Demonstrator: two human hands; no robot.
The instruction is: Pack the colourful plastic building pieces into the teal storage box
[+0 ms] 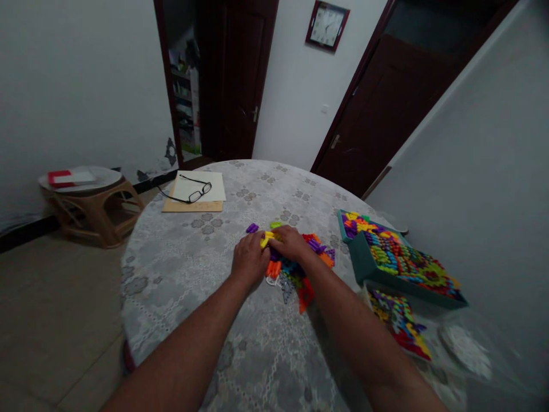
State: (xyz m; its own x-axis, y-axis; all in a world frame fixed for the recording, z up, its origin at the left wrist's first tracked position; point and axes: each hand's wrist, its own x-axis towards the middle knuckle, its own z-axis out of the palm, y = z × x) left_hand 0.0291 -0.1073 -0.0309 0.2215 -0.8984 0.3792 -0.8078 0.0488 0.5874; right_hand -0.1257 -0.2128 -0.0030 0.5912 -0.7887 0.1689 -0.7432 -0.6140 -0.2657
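Both of my hands meet over a pile of colourful plastic pieces on the round table. A yellow piece [266, 238] is pinched between the fingers of my left hand [250, 255] and my right hand [290, 242]. Orange pieces [273, 268] lie just below the hands, beside a white ring-shaped piece [273, 281]. A purple piece [252, 228] sits beyond my left hand, and a green piece [275, 225] lies beyond the right. More purple, orange, red and grey pieces spread under and beside my right wrist, which partly hides them.
Black glasses [195, 195] rest on papers [212, 184] at the table's far left. On the right stand a teal box [364, 260] of colourful pieces, its lid [343, 226] with more pieces, and a smaller filled tray [397, 320]. A stool [96, 209] stands left of the table [180, 297].
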